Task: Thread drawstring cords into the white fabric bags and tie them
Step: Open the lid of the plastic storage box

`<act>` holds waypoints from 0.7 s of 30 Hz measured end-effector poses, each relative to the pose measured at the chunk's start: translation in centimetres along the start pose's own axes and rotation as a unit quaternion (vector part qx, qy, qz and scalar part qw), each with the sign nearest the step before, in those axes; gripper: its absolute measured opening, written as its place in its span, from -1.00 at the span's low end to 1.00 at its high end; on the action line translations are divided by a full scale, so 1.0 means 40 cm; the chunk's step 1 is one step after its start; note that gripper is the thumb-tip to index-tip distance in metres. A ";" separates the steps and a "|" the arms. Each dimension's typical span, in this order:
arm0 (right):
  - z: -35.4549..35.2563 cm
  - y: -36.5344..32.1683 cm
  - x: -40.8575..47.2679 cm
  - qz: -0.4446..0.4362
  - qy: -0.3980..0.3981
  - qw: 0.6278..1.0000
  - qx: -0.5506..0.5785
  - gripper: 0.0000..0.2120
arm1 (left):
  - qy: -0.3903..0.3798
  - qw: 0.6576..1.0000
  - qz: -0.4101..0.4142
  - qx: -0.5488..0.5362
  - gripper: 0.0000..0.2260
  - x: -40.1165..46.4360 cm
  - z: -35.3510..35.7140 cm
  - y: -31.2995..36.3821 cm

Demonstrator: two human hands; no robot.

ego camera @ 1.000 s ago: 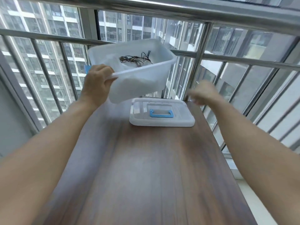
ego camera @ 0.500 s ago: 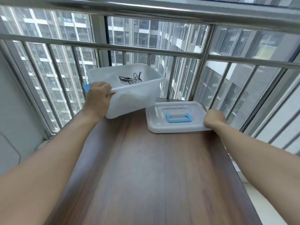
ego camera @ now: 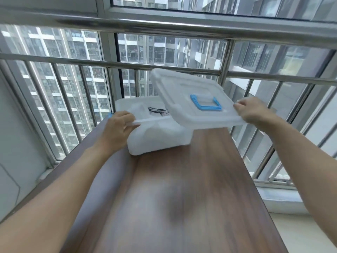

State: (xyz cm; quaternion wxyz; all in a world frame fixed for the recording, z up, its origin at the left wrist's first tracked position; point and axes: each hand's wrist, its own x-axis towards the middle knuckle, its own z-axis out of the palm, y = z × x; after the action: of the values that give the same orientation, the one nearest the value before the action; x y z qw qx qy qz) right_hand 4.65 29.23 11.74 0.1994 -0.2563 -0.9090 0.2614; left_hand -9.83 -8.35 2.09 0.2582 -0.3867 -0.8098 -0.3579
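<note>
Right grip (ego camera: 252,111) now pinching the lid (ego camera: 193,99) raised off the tabletop (ego camera: 182,198) above the bin (ego camera: 156,137), left grip (ego camera: 119,126) clamped on its rim, black cords (ego camera: 157,111) inside, threading not begun.

Translucent white plastic rectangular box (ego camera: 156,141) holding black thin cords (ego camera: 157,112); translucent white plastic lid (ego camera: 182,95), blue handle (ego camera: 206,104), at two o'clock; brown wood-grain tabletop (ego camera: 200,179).
</note>
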 end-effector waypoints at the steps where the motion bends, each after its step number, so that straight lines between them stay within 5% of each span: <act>1: 0.005 -0.032 0.008 0.006 -0.017 1.000 -0.001 -0.66 | -0.011 0.999 0.019 -0.023 -0.68 -0.004 0.004 0.024; 5: 0.024 -0.112 -0.005 0.050 -0.073 0.994 -0.068 -0.72 | -0.052 0.996 0.034 -0.063 -0.65 -0.021 0.036 0.112; 8: 0.037 -0.118 -0.023 0.034 -0.061 0.991 -0.112 -0.76 | -0.083 0.985 -0.057 -0.143 -0.36 -0.032 0.032 0.131; 12: 0.033 -0.123 -0.025 0.019 -0.089 0.987 -0.135 -0.73 | 0.065 0.847 -0.291 -0.440 -0.21 0.008 0.016 0.160; 14: 0.025 -0.131 -0.027 0.017 -0.099 0.984 -0.149 -0.70 | 0.071 0.828 -0.385 -0.402 -0.39 0.048 0.012 0.164; 18: 0.012 -0.126 -0.022 0.044 -0.140 0.985 -0.095 -0.81 | -0.019 0.882 -0.411 -0.229 -0.80 0.105 0.000 0.137; 21: 0.002 -0.111 -0.016 0.071 -0.199 0.977 -0.037 -0.82 | -0.069 0.880 -0.433 -0.183 -0.80 0.134 -0.029 0.151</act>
State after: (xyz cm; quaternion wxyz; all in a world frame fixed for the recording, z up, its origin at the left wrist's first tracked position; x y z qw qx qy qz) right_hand 3.50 25.59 14.10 -0.0139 -0.2698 -0.9191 0.2869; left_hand -7.81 -4.20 8.80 -0.0548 -0.0614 -0.8325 -0.5478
